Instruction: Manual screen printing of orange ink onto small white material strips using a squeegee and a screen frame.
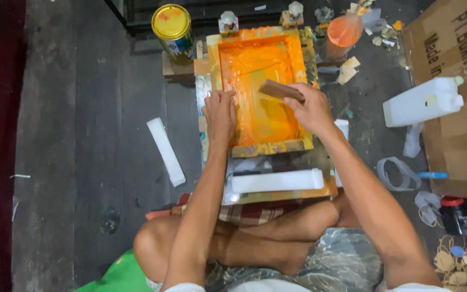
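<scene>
An orange-stained printing frame (293, 51) lies on a low wooden board in front of my crossed legs. My left hand (220, 112) presses flat on the frame's left edge, fingers together. My right hand (312, 108) grips a brown wooden squeegee (279, 90) held over the orange mesh near the frame's right side. A white strip (277, 180) lies on the board just below the frame.
A yellow-lidded tin (172, 26) stands at the back left and an orange-filled cup (345, 30) at the back right. A white jug (421, 101) rests by a cardboard box (460, 130) on the right. Another white strip (165, 151) lies on the dark floor at left.
</scene>
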